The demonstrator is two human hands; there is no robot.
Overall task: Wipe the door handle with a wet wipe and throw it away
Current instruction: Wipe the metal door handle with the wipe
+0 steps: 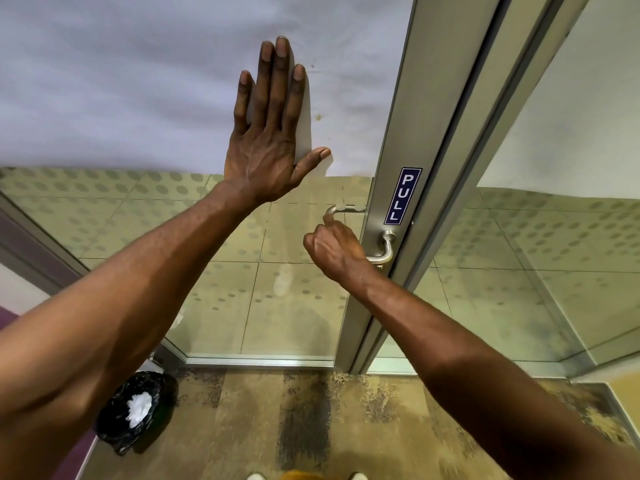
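Observation:
A silver lever door handle [386, 252] sticks out of the metal door frame [415, 116], below a blue PULL sign [402, 195]. My right hand [337, 251] is closed around the lever's grip and hides most of it. I see no wipe in that hand. My left hand [266, 147] lies flat on the frosted part of the glass door [138, 81], fingers spread and pointing up, holding nothing. A crumpled white wipe [139, 408] lies in a black-lined bin [114, 424] on the floor at the lower left.
Through the clear lower glass shows the handle of the door's far side [343, 208] and a tiled floor. A fixed glass panel [554, 254] stands right of the frame. Patterned carpet [311, 427] lies underfoot, with my shoe tips at the bottom edge.

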